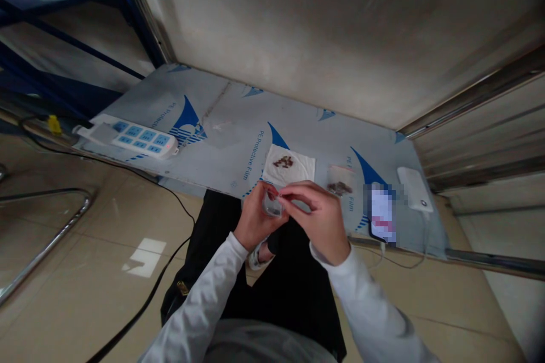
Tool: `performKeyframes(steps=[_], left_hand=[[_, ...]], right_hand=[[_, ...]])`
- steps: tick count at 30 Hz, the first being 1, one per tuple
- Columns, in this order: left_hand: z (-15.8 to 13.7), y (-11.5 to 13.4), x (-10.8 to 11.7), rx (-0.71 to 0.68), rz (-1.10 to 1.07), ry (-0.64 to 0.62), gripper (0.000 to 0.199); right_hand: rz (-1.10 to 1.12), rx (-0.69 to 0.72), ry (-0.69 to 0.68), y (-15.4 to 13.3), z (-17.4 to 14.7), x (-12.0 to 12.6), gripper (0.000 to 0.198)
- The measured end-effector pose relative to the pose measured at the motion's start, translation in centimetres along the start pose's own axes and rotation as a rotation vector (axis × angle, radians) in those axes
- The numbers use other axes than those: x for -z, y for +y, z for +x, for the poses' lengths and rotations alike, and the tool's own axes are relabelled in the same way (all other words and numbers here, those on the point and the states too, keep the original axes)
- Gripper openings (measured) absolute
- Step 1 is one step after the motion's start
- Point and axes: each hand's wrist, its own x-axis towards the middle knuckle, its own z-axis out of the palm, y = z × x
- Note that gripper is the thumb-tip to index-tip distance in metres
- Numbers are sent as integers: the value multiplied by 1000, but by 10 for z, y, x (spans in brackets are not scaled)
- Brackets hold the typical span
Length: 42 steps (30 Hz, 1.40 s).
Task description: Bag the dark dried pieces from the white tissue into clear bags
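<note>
My left hand (251, 218) is closed on a small clear plastic bag (272, 208), held just off the table's near edge above my lap. At the bag's mouth, my right hand (322, 216) has its thumb and fingertips pinched together; what lies between them is too small to make out. Just beyond my hands, a white tissue (304, 171) lies flat with several small dark brown pieces (283, 162) in a loose pile on it. To the right of the tissue rests another clear bag (341, 172) with brown pieces inside.
The low table (230, 147) is covered in printed protective film. A power strip (147, 140) sits at its left end. On the right are a phone (380, 212) with a cable and a white power bank (414, 188). A black cable (149, 289) runs across the floor.
</note>
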Motion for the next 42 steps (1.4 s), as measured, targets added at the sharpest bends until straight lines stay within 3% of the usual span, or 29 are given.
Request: performKeyframes(steps=[3, 7, 11, 13, 15, 17, 20, 23, 27, 32, 36, 39, 42], left_hand=[[0, 5, -1, -28, -55, -26, 29], [-3, 7, -1, -56, -46, -40, 29], [-5, 4, 0, -32, -24, -17, 30], [-5, 1, 0, -7, 10, 22, 29], [-5, -2, 0, 22, 38, 60, 29], [-5, -5, 0, 50, 45, 70, 28], [-6, -8, 1, 74, 48, 53, 28], [-6, -10, 3, 79, 60, 55, 29], [-5, -11, 6, 78, 62, 63, 29], [-3, -13, 4, 88, 59, 57, 29], [-1, -7, 2, 55, 64, 44, 30], [-2, 2, -1, 15, 44, 12, 30], [-4, 13, -3, -14, 13, -44, 30]], right_hand=[[-150, 67, -103, -21, -10, -4, 15], [-367, 124, -209, -23, -11, -4, 21], [-318, 170, -268, -16, -4, 3, 19], [-223, 101, -209, 4, 7, 7, 17], [-235, -57, -66, 39, 25, 8, 18], [-422, -259, 21, 82, 46, 5, 18], [-524, -338, 24, 135, 73, -6, 22], [-555, -348, 14, 157, 84, -16, 18], [-557, -365, 13, 161, 86, -19, 9], [-488, -363, 61, 134, 77, -8, 7], [-201, -177, 139, 61, 38, 3, 19], [-162, -64, -22, 7, 5, 7, 12], [-251, 21, -175, -18, -13, 7, 7]])
